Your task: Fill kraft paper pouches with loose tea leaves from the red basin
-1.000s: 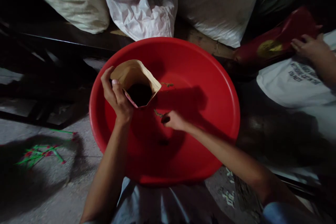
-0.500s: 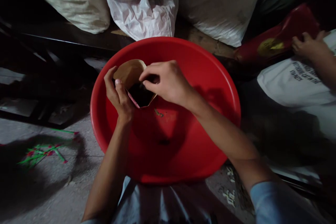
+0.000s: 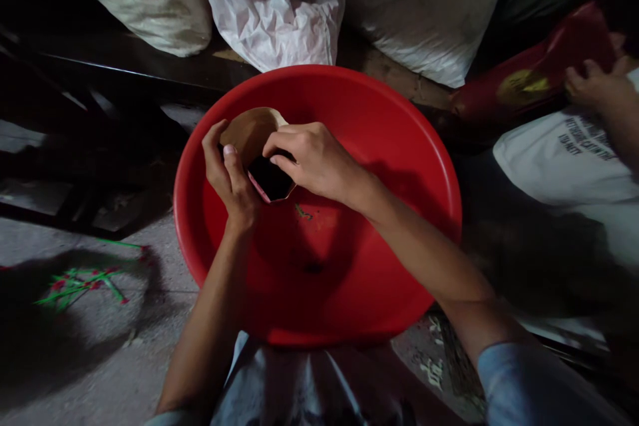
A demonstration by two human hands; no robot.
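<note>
Gripping the brown paper bag (image 3: pixel 252 130) at its left side, the left hand (image 3: pixel 233 180) is clamped on it. The bag, mouth open, is over the left part of the red basin (image 3: pixel 369 293); contact with the basin's bottom cannot be confirmed. The right hand (image 3: pixel 322 163) is at the bag's mouth, fingers curled (whether thumb and fingertips meet or pinch anything cannot be told, the interior being dark). Greenish scraps (image 3: pixel 302 212) lie in the basin near the bag. Noted beyond the basin's far rim: a white sack (image 3: pixel 279 16).
</note>
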